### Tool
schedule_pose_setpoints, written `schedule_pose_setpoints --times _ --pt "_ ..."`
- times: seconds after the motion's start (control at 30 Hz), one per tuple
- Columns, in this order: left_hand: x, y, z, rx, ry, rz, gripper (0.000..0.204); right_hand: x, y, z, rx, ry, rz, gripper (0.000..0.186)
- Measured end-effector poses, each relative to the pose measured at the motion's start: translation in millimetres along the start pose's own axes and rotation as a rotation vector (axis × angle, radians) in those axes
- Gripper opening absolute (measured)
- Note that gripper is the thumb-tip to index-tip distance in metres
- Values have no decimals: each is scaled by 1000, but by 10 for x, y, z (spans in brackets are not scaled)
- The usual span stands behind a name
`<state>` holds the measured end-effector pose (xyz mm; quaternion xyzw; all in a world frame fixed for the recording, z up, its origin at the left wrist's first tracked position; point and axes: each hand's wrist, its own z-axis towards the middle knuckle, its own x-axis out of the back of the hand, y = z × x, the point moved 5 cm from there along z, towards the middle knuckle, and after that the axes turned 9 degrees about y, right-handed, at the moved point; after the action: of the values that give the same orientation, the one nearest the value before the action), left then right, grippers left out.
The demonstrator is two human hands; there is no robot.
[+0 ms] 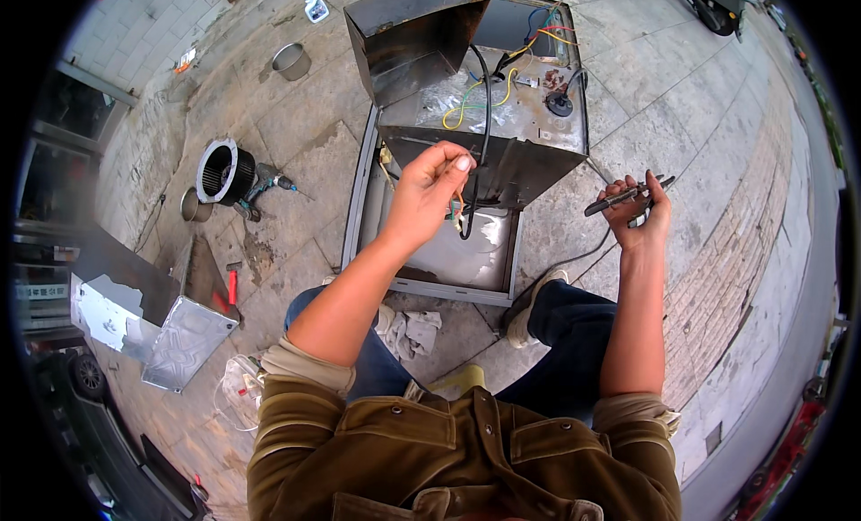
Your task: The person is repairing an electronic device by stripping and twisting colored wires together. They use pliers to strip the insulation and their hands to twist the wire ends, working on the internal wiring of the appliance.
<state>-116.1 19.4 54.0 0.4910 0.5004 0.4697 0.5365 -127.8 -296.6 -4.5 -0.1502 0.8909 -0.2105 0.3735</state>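
Two hands of ours show in the head view. Our left hand [432,187] has thumb and fingertips pinched together before the near side of the metal case [534,173], just beside the black cable [487,117]; whether it grips a wire, we cannot tell. Our right hand [644,227], half curled, holds a dark tool [615,199] beyond the case's right edge. The cable hangs past the case's near edge; a yellow wire [445,121] lies on top.
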Motion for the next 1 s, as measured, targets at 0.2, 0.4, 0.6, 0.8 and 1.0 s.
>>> schedule_pose_setpoints --times 0.2,0.4,0.6,0.8,1.0 --pt "57 -57 88 78 -11 12 23 -274 -35 -34 550 60 -763 50" --pt "135 -46 110 15 19 77 27 -817 25 -293 1213 83 -1661 80" --pt "206 -29 136 -134 15 152 27 -1345 301 -254 1306 23 -2198 75" --pt "294 -51 57 -46 -31 122 25 -1446 422 -132 1367 -120 -2222 74" --pt "305 -8 52 -48 -9 53 21 -1581 414 -451 1570 -258 -1793 48"
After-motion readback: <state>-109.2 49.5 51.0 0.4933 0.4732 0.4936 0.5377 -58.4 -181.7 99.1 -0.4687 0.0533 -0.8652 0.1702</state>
